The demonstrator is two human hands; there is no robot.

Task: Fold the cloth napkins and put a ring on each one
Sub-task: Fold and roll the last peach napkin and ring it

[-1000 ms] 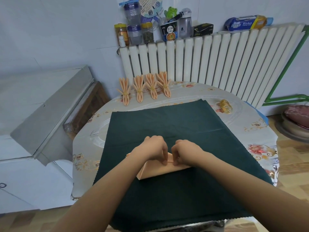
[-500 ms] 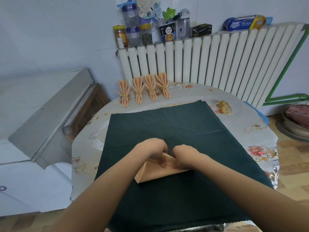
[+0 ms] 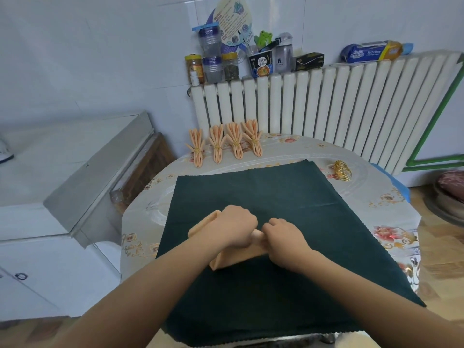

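Observation:
A peach cloth napkin (image 3: 231,259), partly folded into pleats, lies on a dark green cloth (image 3: 288,197) in the middle of the table. My left hand (image 3: 233,228) grips the napkin's left part with curled fingers. My right hand (image 3: 283,241) pinches the fold just to the right of it. Both hands hide most of the pleats. Several finished peach napkins (image 3: 226,145), each bound by a gold ring, stand in a row at the table's far edge. A pile of gold rings (image 3: 342,170) lies at the far right of the green cloth.
The round table (image 3: 391,209) has a floral plastic cover. A white radiator (image 3: 339,109) stands behind it, with jars, bottles and boxes (image 3: 218,66) on top. A white cabinet with a grey lid (image 3: 82,182) stands to the left.
Both hands have drawn the napkin's top edge into a tighter fold. The napkin looks narrower and its left end now sticks out past my left hand.

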